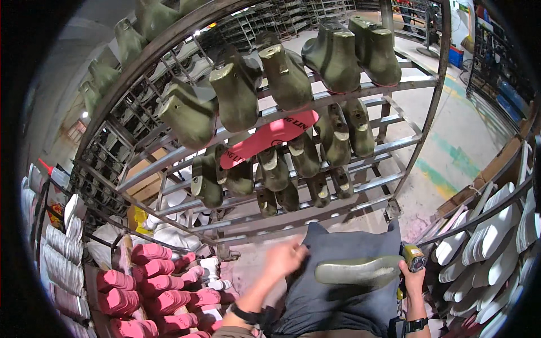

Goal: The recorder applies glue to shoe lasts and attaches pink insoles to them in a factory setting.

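Observation:
On the dark grey cloth (344,298) over my lap lies an olive-green shoe last (355,271), its long smooth sole facing up. My right hand (414,277) grips a yellow-and-black staple gun (415,257) at the heel end, with the thumb against or very near the last. Left of the cloth is my left hand (284,258), its fingers bent but smeared by motion; whether it holds anything is not visible. Ahead, a pink insole (270,139) slants across the lasts on the rack; what supports it is hidden.
A metal rack (417,84) holding rows of green shoe lasts (284,79) stands right ahead. Bundles of pink insoles (169,301) fill the lower left. White insoles (71,259) line the far left, and white insoles (484,242) hang in a curved rack at right.

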Demonstrator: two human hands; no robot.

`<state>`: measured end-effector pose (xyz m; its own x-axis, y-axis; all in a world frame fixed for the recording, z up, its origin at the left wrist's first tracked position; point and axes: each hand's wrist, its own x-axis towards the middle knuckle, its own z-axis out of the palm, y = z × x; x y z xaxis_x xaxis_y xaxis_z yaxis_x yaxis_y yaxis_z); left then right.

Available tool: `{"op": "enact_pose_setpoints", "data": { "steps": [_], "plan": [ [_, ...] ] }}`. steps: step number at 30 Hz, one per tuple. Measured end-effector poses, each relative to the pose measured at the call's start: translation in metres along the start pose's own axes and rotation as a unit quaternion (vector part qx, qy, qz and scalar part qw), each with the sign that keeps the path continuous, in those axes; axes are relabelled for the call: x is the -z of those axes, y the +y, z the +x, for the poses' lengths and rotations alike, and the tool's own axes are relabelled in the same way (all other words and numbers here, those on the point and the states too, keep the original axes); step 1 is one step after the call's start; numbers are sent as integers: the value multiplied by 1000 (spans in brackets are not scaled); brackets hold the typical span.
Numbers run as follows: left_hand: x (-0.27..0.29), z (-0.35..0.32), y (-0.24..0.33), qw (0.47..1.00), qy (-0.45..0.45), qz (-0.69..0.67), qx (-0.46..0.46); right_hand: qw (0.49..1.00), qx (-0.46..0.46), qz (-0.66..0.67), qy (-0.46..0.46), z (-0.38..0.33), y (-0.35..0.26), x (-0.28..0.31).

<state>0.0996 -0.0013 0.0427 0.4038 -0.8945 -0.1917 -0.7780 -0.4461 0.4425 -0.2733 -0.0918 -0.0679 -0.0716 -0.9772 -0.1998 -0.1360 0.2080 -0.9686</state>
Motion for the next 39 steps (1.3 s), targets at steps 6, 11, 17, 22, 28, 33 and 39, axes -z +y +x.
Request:
{"op": "enact_pose_setpoints", "data": {
  "steps": [6,11,17,22,28,33,39],
  "plan": [
    [173,55,15,848,439,85,-282,1000,3,3,12,3,12,-3],
    [215,89,-7,976,217,21,-24,999,-13,-23,-20,-1,7,-3],
    [155,38,14,900,354,100,-235,1000,11,-22,16,-3,13,5],
    [19,-43,4,975,61,-59,-205,996,26,-77,-29,4,-2,-8],
    [-69,-57,68,958,-19,94,-269,997,64,19,-24,0,3,4],
    [-75,-57,69,962,-3,111,-250,995,38,94,-8,-10,18,26],
    [-69,-50,75,956,-24,134,-262,994,35,106,-18,-20,10,21]
  ]
}}
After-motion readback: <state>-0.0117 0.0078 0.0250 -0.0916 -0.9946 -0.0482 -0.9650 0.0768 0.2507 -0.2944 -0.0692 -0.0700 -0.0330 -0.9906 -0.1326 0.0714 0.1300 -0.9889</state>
